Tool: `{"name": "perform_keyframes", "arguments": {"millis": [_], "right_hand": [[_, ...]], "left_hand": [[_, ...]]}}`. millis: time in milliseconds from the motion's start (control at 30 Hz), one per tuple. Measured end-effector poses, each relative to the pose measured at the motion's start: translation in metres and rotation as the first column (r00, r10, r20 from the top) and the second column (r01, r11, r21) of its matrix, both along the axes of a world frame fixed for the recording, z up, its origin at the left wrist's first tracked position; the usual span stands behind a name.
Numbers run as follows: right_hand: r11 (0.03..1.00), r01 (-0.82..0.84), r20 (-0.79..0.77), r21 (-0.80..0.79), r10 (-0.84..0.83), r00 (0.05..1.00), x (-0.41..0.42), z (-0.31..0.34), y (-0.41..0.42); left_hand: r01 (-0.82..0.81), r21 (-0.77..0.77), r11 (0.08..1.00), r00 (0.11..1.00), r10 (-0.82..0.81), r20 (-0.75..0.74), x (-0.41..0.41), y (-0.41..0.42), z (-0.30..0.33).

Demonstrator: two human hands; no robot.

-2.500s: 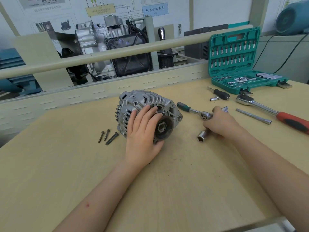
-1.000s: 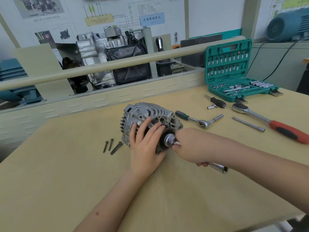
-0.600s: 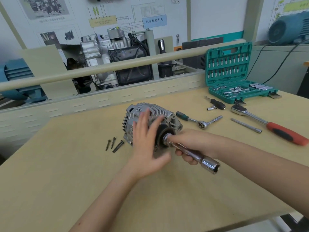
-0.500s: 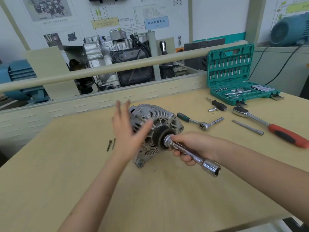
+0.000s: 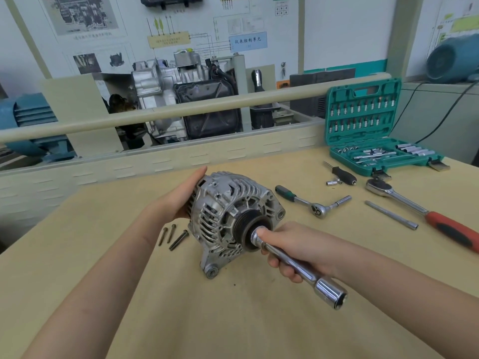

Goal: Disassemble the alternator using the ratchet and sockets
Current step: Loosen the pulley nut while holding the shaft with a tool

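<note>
Head view: a grey cast-aluminium alternator (image 5: 228, 216) is stood on the pale wooden workbench (image 5: 181, 320), its black grooved pulley (image 5: 243, 226) turned toward the camera. The left hand (image 5: 178, 200) is laid flat against the rear of the housing with straight fingers, nothing being gripped. A long chrome tubular socket wrench (image 5: 300, 270) is held by the right hand (image 5: 293, 250), whose fingers are curled round the shaft; its far end is seated on the pulley centre, while its hexagonal near end points toward the camera. Three dark loose bolts (image 5: 172, 235) are seen on the bench just left of the alternator. To the right, well apart from it, a small green-handled ratchet (image 5: 305, 202) with an extension attached is laid, then a thin steel extension bar (image 5: 391, 215) and a large red-handled ratchet (image 5: 420, 213). A short black-handled driver (image 5: 343, 174) is placed beside a small loose socket (image 5: 333, 182). Farther back, an open green plastic socket case (image 5: 370, 130) is stood near the bench edge.
</note>
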State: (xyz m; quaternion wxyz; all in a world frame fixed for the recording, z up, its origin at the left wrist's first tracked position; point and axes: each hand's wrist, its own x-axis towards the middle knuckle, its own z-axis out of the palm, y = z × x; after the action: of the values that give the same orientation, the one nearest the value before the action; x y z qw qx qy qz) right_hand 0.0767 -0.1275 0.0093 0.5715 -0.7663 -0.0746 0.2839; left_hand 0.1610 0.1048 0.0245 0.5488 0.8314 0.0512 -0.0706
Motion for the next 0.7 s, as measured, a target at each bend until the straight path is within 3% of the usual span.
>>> {"name": "perform_keyframes", "arguments": {"millis": [100, 233, 400, 633, 700], "right_hand": [[0.999, -0.005, 0.018, -0.042, 0.006, 1.000, 0.001, 0.001, -0.001], [0.993, 0.009, 0.108, -0.120, 0.004, 0.994, 0.000, 0.000, 0.001], [0.944, 0.013, 0.274, -0.330, 0.083, 0.958, -0.003, 0.002, 0.005], [0.865, 0.014, 0.367, -0.502, 0.198, 0.909, -0.005, 0.005, 0.008], [0.864, 0.008, 0.363, -0.503, 0.203, 0.909, -0.004, 0.004, 0.007]], "left_hand": [[0.017, -0.023, 1.000, 1.000, -0.018, -0.025, 0.004, -0.001, -0.002], [-0.012, -0.167, 0.986, 0.999, 0.019, 0.039, 0.006, -0.010, -0.010], [0.023, -0.252, 0.967, 0.997, -0.002, 0.083, 0.008, -0.014, -0.012], [-0.005, -0.200, 0.980, 1.000, 0.003, -0.012, 0.005, -0.007, -0.012], [-0.006, -0.104, 0.995, 0.999, 0.000, -0.052, 0.003, -0.003, -0.007]]}}
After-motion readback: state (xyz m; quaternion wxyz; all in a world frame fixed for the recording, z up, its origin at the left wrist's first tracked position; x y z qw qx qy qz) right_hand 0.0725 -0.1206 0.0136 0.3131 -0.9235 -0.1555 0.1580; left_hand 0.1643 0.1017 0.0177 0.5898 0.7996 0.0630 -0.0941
